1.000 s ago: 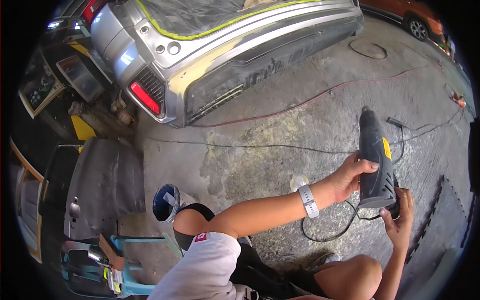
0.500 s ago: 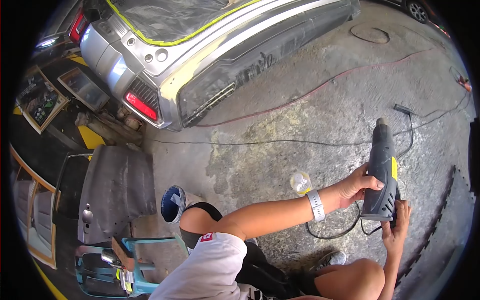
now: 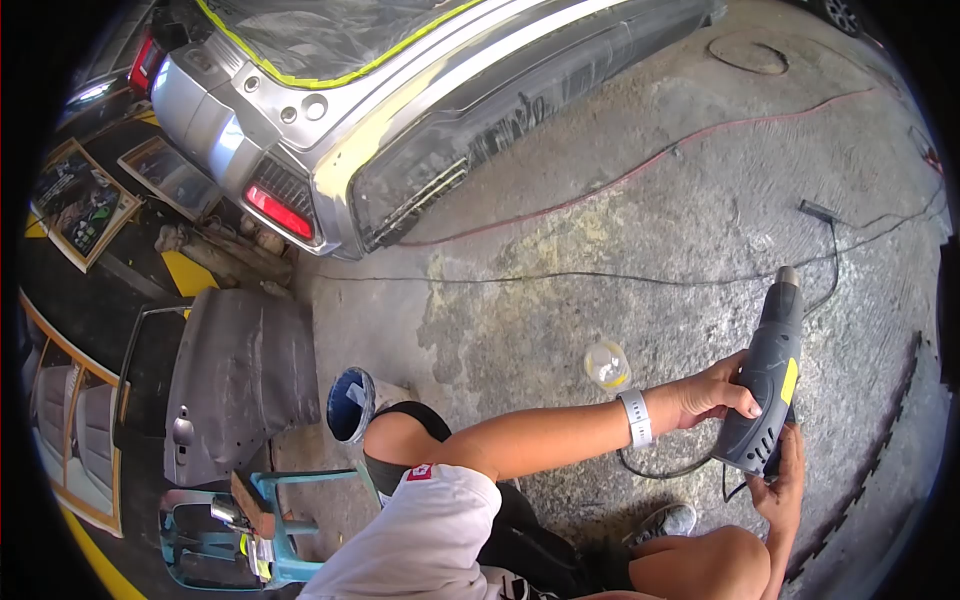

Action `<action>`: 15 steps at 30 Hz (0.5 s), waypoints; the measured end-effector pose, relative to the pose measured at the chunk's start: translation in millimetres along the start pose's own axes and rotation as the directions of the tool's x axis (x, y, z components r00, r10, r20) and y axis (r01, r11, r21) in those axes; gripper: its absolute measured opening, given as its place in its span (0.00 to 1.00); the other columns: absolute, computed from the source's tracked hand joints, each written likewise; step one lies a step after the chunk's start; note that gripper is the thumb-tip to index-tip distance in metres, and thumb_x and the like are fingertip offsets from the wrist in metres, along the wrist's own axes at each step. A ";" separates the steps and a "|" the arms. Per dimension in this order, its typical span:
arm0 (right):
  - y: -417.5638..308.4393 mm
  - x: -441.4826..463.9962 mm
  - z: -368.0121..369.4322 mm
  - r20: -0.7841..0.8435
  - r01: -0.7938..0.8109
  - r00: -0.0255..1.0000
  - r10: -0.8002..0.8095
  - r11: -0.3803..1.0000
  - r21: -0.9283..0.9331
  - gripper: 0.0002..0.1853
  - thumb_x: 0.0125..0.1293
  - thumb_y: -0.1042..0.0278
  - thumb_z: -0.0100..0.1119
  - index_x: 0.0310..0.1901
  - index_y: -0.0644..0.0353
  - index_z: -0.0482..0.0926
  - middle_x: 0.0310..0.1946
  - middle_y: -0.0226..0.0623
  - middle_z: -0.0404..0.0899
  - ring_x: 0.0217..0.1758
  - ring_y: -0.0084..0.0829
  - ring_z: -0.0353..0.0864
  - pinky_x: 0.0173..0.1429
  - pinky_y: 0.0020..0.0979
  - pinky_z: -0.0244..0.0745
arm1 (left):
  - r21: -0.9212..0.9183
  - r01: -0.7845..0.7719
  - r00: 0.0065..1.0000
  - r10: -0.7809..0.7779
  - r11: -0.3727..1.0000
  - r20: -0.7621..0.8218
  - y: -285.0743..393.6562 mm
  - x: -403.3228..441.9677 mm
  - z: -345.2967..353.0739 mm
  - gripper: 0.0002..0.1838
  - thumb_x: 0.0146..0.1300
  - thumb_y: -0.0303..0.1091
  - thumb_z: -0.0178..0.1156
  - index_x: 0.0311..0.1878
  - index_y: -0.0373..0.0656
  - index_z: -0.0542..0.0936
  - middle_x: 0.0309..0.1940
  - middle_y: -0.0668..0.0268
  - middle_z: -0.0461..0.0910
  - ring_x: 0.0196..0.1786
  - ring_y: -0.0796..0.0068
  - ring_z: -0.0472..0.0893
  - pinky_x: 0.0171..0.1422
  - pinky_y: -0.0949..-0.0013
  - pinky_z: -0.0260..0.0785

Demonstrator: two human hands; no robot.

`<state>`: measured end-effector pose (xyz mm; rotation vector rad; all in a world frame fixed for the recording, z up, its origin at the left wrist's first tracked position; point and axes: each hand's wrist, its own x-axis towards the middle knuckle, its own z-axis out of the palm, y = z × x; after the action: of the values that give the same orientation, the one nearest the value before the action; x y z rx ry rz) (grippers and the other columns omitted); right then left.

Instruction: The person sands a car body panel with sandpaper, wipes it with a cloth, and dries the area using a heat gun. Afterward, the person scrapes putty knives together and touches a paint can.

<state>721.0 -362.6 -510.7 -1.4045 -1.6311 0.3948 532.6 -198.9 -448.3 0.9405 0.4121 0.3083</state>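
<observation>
A dark grey heat gun [image 3: 772, 365] with a metal nozzle and a yellow label is held over the floor on the right, its nozzle pointing away from me. My left hand [image 3: 722, 392], with a pale watch [image 3: 635, 418] on the wrist, grips the gun's body from the left side, thumb on top. Behind the vents at its rear end, my right hand [image 3: 782, 485] has its fingers closed around the handle side, which is mostly hidden under the body. A black cord [image 3: 665, 472] loops below the gun.
A silver car [image 3: 330, 170] with a masked window stands at upper left. Near my knee are a blue-lined bucket [image 3: 350, 405] and a clear plastic cup [image 3: 606, 364]. A loose door panel [image 3: 240, 370] and a teal stool [image 3: 290, 500] sit left. A red hose [image 3: 640, 170] crosses the concrete.
The heat gun has dropped a little in view, and its nozzle now leans further right. Both hands keep hold of it. The view has shifted slightly.
</observation>
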 end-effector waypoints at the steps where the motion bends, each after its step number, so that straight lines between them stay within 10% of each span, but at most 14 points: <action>1: -3.6 2.7 0.5 0.003 -0.006 1.000 0.006 1.000 -0.002 0.38 0.47 0.73 0.60 0.65 0.68 0.69 0.57 0.55 0.74 0.57 0.61 0.76 0.62 0.49 0.70 | -0.006 0.003 1.000 -0.003 1.000 0.001 -0.3 -0.2 -0.1 0.53 0.44 0.42 0.73 0.76 0.45 0.61 0.59 0.60 0.73 0.66 0.65 0.74 0.73 0.58 0.69; 3: -10.3 14.8 -3.8 0.223 -0.286 0.941 0.255 0.951 0.119 0.37 0.45 0.77 0.62 0.64 0.67 0.71 0.49 0.54 0.80 0.50 0.61 0.81 0.54 0.44 0.77 | 0.040 -0.011 0.999 0.009 0.999 0.048 0.0 -1.7 1.9 0.51 0.46 0.39 0.72 0.76 0.43 0.62 0.60 0.60 0.73 0.65 0.65 0.74 0.72 0.60 0.67; 4: -9.2 24.4 -4.9 0.230 -0.039 0.973 0.017 0.995 0.093 0.36 0.45 0.78 0.64 0.63 0.65 0.73 0.44 0.54 0.83 0.48 0.61 0.82 0.53 0.45 0.78 | 0.098 -0.046 0.997 0.039 0.994 0.065 0.0 -2.2 1.1 0.49 0.47 0.38 0.73 0.75 0.41 0.63 0.60 0.60 0.74 0.65 0.66 0.74 0.72 0.61 0.66; 7: -3.3 22.2 8.3 0.147 -0.122 0.981 0.128 0.991 -0.046 0.33 0.45 0.77 0.65 0.59 0.63 0.74 0.38 0.51 0.79 0.43 0.60 0.79 0.46 0.49 0.74 | 0.304 0.071 0.997 -0.062 0.950 -0.039 25.0 -11.7 -10.4 0.49 0.52 0.35 0.77 0.75 0.33 0.63 0.63 0.55 0.74 0.66 0.66 0.74 0.70 0.61 0.70; 8: 5.5 22.2 7.8 0.159 -0.065 0.982 0.099 0.976 -0.210 0.26 0.45 0.75 0.65 0.51 0.62 0.73 0.32 0.47 0.75 0.38 0.57 0.76 0.42 0.49 0.70 | 0.412 0.041 0.973 0.058 0.910 -0.225 19.5 -17.2 -19.8 0.45 0.58 0.31 0.75 0.77 0.36 0.62 0.67 0.54 0.73 0.65 0.66 0.75 0.66 0.61 0.75; 11: 39.0 21.8 5.1 0.206 -0.083 0.959 0.194 0.890 -0.449 0.20 0.50 0.72 0.64 0.45 0.60 0.69 0.33 0.43 0.76 0.41 0.50 0.79 0.47 0.47 0.71 | 0.698 -0.321 0.894 0.448 0.640 0.001 104.9 -51.8 -32.6 0.34 0.66 0.23 0.63 0.76 0.41 0.67 0.70 0.56 0.74 0.65 0.60 0.79 0.63 0.60 0.78; 13: 73.7 11.7 7.6 0.190 -0.115 0.950 0.249 0.842 -0.527 0.21 0.52 0.71 0.64 0.49 0.60 0.71 0.37 0.42 0.79 0.44 0.47 0.81 0.50 0.46 0.73 | 0.720 -0.486 0.706 0.708 0.495 -0.010 181.4 -83.8 5.5 0.27 0.79 0.42 0.47 0.74 0.35 0.67 0.65 0.54 0.78 0.60 0.66 0.81 0.65 0.66 0.76; 14: 93.9 4.6 8.8 0.183 -0.153 0.934 0.306 0.807 -0.570 0.20 0.54 0.71 0.63 0.50 0.59 0.72 0.39 0.42 0.81 0.46 0.46 0.83 0.52 0.46 0.74 | -0.077 -0.654 0.751 0.633 0.753 -0.187 221.3 -127.9 -0.5 0.35 0.77 0.46 0.45 0.76 0.27 0.60 0.72 0.38 0.68 0.74 0.42 0.70 0.81 0.48 0.59; 15: 108.5 2.6 8.6 0.187 -0.186 0.905 0.382 0.751 -0.634 0.19 0.57 0.70 0.62 0.51 0.59 0.73 0.40 0.43 0.83 0.48 0.46 0.84 0.54 0.45 0.75 | 0.401 -0.729 0.667 0.705 0.554 0.239 260.1 -158.2 62.6 0.37 0.71 0.56 0.52 0.69 0.32 0.69 0.70 0.42 0.71 0.72 0.44 0.71 0.78 0.45 0.60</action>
<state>780.4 -325.3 -594.0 -2.1950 -1.8906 0.2811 402.9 -166.8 -167.7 1.5886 0.0102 0.9783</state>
